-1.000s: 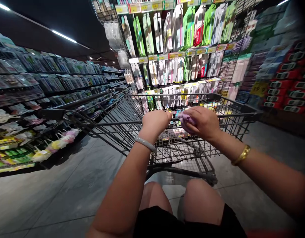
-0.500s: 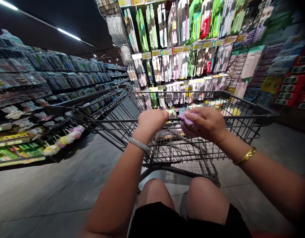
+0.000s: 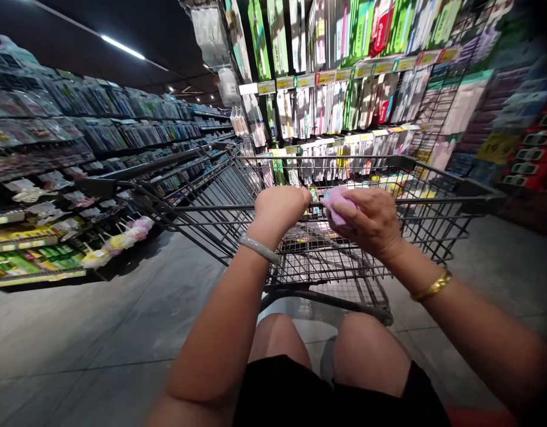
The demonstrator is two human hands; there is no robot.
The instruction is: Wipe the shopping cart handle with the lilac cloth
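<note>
Right in front of me is a dark wire shopping cart (image 3: 327,270). My left hand (image 3: 280,207), with a pale grey bangle at its wrist, is closed around the cart's top rail. In my right hand (image 3: 374,219), which has a gold bracelet at the wrist, a bunched lilac cloth (image 3: 338,207) is gripped against the same rail. A corner of the cloth sticks out between thumb and fingers toward my left hand. The fingertips of my left hand are hidden behind its back.
Ahead stands a lit rack of packaged toothbrushes (image 3: 318,112). Along the left runs a long shelf of hanging packs (image 3: 122,136), with fluffy bath puffs (image 3: 126,237) at its lower end. Red boxes (image 3: 534,154) are stacked at right. Grey tiled floor (image 3: 122,338) surrounds the cart.
Both hands appear slightly higher in view, and the left a little further right. The right hand has turned a little, showing more of the lilac cloth. The view has shifted slightly.
</note>
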